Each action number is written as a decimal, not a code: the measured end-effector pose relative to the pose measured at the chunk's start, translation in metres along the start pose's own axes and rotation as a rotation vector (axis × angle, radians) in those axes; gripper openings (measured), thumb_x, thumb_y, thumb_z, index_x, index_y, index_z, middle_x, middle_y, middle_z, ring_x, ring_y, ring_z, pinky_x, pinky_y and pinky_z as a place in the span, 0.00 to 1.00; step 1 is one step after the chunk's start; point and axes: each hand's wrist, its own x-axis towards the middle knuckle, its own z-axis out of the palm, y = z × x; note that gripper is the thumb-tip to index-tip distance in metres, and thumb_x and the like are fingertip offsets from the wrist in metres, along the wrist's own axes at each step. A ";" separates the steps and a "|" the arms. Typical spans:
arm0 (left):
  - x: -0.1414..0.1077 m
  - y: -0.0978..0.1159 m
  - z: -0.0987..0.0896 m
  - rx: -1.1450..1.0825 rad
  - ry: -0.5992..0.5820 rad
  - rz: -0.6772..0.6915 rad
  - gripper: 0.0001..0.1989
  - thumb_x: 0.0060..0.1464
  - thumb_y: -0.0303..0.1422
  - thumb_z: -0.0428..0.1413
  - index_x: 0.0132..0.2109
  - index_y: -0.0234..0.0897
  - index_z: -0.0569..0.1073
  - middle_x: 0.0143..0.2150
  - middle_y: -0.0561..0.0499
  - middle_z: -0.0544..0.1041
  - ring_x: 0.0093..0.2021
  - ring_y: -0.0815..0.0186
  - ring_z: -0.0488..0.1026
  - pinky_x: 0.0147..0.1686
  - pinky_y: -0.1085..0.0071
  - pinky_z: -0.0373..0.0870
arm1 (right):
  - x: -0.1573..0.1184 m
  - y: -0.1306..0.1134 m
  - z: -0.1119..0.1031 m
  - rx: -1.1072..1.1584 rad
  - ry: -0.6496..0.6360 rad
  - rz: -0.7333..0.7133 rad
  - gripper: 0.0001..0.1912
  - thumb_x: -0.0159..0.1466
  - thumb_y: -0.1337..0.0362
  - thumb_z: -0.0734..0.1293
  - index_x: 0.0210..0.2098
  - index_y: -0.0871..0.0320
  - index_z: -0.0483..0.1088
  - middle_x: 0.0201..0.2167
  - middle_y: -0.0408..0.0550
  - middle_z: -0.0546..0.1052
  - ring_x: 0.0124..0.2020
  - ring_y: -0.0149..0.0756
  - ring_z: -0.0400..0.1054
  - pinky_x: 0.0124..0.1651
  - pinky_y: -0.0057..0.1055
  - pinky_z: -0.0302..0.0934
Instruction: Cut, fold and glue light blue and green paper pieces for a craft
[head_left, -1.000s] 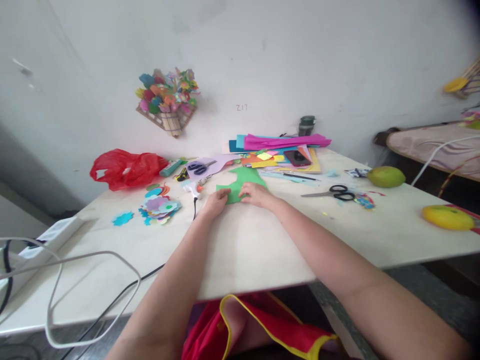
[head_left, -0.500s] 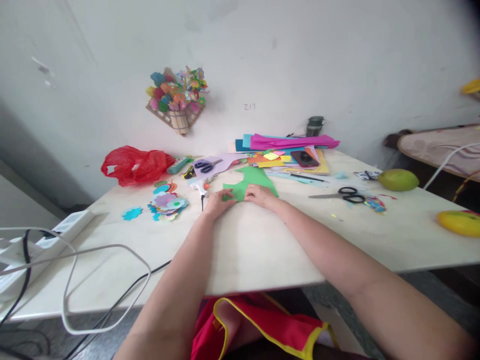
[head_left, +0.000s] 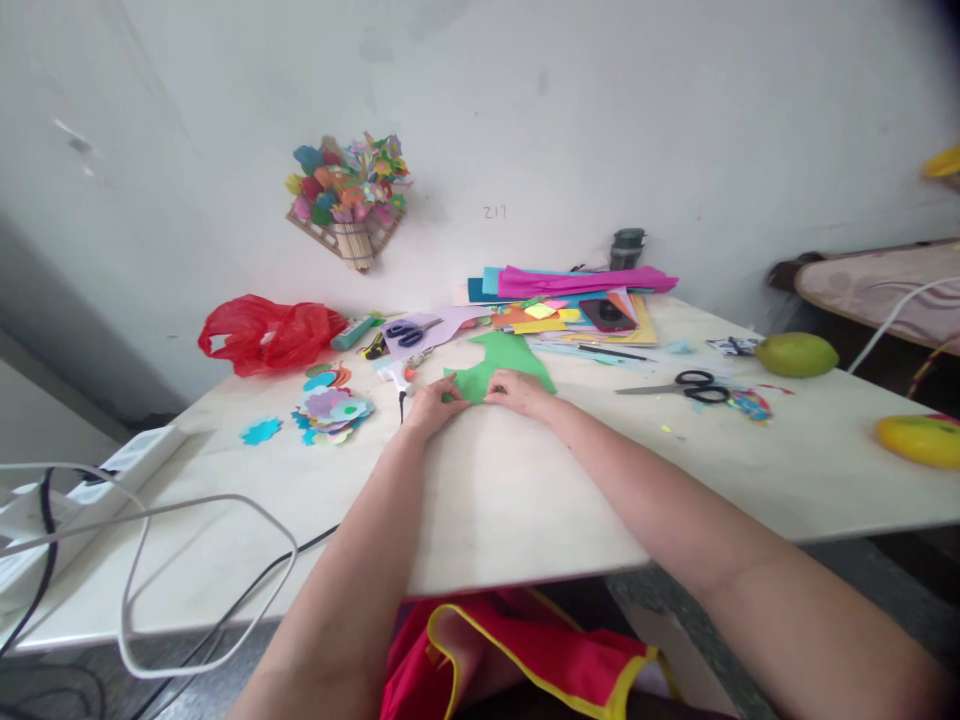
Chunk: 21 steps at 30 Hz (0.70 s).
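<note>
A green sheet of craft paper or felt (head_left: 507, 354) with curved cut-outs lies on the table, its near edge between my hands. At its left corner, my left hand (head_left: 435, 406) is closed, thumb and fingers pinching the edge. My right hand (head_left: 519, 391) is closed on the same near edge a little to the right, covering part of it. Just left of my left hand lies a white glue gun (head_left: 395, 375) with a black cord. Further left is a pile of paper flower shapes (head_left: 330, 408), with a single blue flower shape (head_left: 261, 431) beside it.
Black-handled scissors (head_left: 675, 388) lie to the right, near a green mango (head_left: 796, 354). Behind are a phone (head_left: 606, 315), coloured sheets (head_left: 585, 281), dark scissors (head_left: 411, 332) and a red plastic bag (head_left: 271, 335). A power strip (head_left: 97, 500) and looping white cable occupy the left.
My right hand has shifted slightly left along the sheet's near edge, closer to my left hand. The whole view has tilted slightly; other things lie as before.
</note>
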 end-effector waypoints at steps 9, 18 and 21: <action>0.004 0.002 0.000 0.005 -0.024 -0.028 0.03 0.42 0.32 0.58 0.26 0.37 0.73 0.59 0.50 0.62 0.49 0.61 0.68 0.50 0.68 0.62 | 0.001 -0.005 0.001 -0.013 0.006 0.079 0.09 0.58 0.57 0.63 0.29 0.55 0.70 0.39 0.45 0.71 0.38 0.35 0.66 0.35 0.29 0.58; 0.006 0.012 -0.001 0.153 -0.079 -0.054 0.05 0.45 0.33 0.56 0.25 0.36 0.73 0.59 0.48 0.62 0.47 0.61 0.69 0.47 0.67 0.63 | 0.001 -0.011 -0.004 0.006 -0.042 0.145 0.09 0.57 0.58 0.64 0.28 0.56 0.70 0.41 0.46 0.71 0.38 0.36 0.66 0.37 0.28 0.58; 0.009 0.009 0.001 0.166 -0.072 -0.038 0.05 0.45 0.32 0.56 0.24 0.36 0.72 0.58 0.48 0.64 0.53 0.60 0.65 0.50 0.67 0.61 | 0.002 -0.013 -0.006 0.008 -0.059 0.162 0.09 0.57 0.59 0.64 0.27 0.57 0.70 0.40 0.47 0.71 0.38 0.35 0.66 0.37 0.27 0.58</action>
